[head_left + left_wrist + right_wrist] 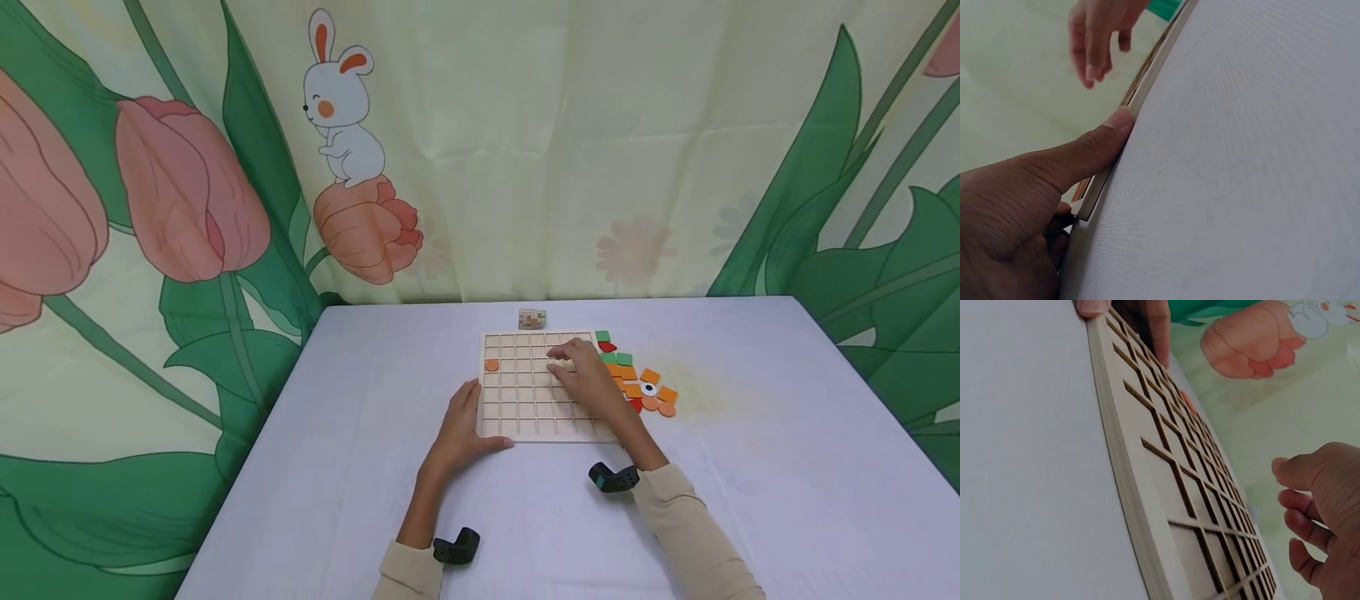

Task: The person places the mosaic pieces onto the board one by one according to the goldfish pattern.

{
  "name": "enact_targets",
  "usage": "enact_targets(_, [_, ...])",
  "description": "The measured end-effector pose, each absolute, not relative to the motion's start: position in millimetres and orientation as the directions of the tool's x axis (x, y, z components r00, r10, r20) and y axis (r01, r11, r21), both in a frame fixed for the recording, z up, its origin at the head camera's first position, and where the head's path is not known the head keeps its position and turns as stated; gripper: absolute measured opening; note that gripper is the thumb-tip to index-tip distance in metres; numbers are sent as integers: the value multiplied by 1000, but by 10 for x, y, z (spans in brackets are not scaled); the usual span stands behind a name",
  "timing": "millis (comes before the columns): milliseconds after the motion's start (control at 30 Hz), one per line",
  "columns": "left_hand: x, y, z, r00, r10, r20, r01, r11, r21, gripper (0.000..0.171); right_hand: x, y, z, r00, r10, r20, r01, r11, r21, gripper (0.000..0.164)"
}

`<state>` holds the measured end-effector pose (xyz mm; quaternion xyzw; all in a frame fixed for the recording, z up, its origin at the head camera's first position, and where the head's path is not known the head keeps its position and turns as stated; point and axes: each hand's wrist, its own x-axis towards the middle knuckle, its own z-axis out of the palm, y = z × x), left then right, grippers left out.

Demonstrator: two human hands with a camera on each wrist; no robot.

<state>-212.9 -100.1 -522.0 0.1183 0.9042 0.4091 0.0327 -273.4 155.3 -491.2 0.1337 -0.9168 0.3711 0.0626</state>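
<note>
A pale wooden grid board (517,421) lies on the white-covered table, with one orange disc (491,365) in a cell near its left edge. My left hand (456,429) holds the board's near left corner, thumb on the front edge and fingers along the left side. In the left wrist view that thumb (1094,147) presses the board's edge (1154,72). Over the right part of the grid hovers my right hand (592,383), its fingers loosely bent. The right wrist view shows nothing between the thumb and fingers of this hand (1332,519).
Loose pieces lie along the board's right side: green squares (624,359), orange squares (650,377), orange discs (667,409), red pieces (607,347) and a white disc with a dark centre (648,389). Behind the board sits a small patterned item (532,318). A printed curtain (487,167) hangs beyond the table.
</note>
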Motion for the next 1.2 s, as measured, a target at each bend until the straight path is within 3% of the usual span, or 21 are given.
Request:
enact_targets(300, [-2121,-988,-5222,-971,234,44,185,627,757,120,-2682,2077,-4884,-959,-110,260,-261,701,-664,23])
enact_targets(533, [-2127,-986,-5247,-972,232,50,192,645,739,121,-2569,2420,-4871,-992,-27,123,-106,708,-698,25])
enact_targets(1200, [-2104,-991,-5208,-970,235,54,196,636,746,120,-2344,3055,-4862,-977,-172,-125,-52,762,-646,28])
